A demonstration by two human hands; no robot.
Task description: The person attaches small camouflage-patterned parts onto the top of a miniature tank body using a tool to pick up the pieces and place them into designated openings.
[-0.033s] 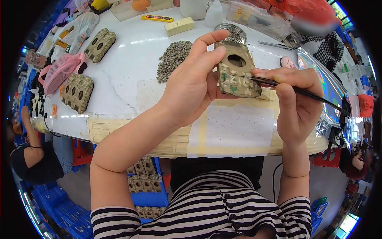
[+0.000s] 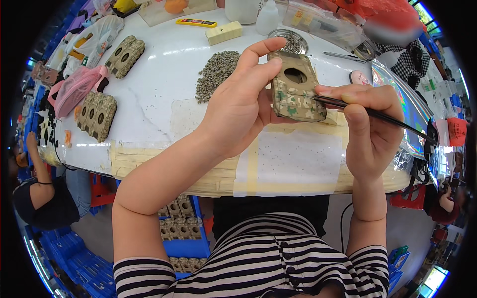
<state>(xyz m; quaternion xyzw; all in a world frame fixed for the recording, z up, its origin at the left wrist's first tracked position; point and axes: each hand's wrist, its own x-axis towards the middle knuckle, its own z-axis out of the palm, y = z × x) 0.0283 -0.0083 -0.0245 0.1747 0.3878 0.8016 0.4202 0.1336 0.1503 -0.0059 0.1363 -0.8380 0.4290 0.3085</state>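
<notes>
My left hand grips a camouflage-patterned plastic case by its left side, thumb on its upper edge. The case has rounded corners and one dark round opening. My right hand is closed round a pair of black tweezers. Their tips touch, or lie very close to, the face of the case below the opening. Whether the tips pinch anything is too small to tell. A heap of small metal pieces lies beyond my left wrist. More of them fill a round metal dish behind the case.
Camouflage cases stand in rows at the left, near a pink mesh item. At the back are a cream block, a yellow box and a white bottle. White paper is taped along the front edge.
</notes>
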